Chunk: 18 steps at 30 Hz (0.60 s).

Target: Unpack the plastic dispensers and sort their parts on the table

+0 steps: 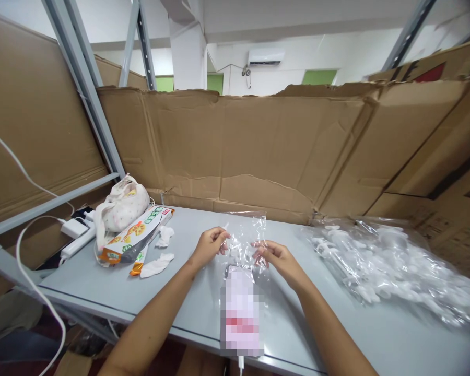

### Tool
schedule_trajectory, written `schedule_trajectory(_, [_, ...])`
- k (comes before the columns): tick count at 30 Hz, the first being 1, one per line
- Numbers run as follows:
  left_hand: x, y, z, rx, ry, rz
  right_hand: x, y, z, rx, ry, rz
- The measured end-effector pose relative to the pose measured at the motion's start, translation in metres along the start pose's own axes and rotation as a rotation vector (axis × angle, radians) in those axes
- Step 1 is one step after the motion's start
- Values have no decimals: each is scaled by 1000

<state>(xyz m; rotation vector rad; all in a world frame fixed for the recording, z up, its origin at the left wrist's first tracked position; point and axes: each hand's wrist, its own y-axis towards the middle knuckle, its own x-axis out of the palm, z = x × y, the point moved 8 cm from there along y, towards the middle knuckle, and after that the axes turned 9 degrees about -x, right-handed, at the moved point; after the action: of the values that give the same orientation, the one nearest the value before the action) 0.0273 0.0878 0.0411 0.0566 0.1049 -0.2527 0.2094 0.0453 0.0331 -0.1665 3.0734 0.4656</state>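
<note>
A clear plastic bag (246,227) is stretched between my two hands above the grey table. My left hand (211,244) pinches its left side between thumb and fingers. On the other side, my right hand (274,256) grips the bag's right edge with bent fingers. Whether anything lies inside the bag is hard to see through the glare. Just below the hands, a phone (241,313) with a blurred-out screen lies near the table's front edge, a white cable plugged into its lower end.
Several clear bags with white plastic parts (391,261) cover the table's right side. At left are a snack packet (141,235), a white cloth bag (125,203), crumpled tissues (156,265) and a power strip (78,245). Cardboard walls (258,141) and metal posts enclose the table (196,334).
</note>
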Motion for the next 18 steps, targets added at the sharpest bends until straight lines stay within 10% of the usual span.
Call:
schedule_trajectory(4, [-6,-3,7,9,-3,55,-7,2,-2,-26,-53,83])
schedule_trajectory(9, [14,-3,0,3,42,-169,-25,1,-2,-46,18,260])
schedule_trajectory(18, [-10,5,-2,55,-51,56,-1,2,2,-15,-93,29])
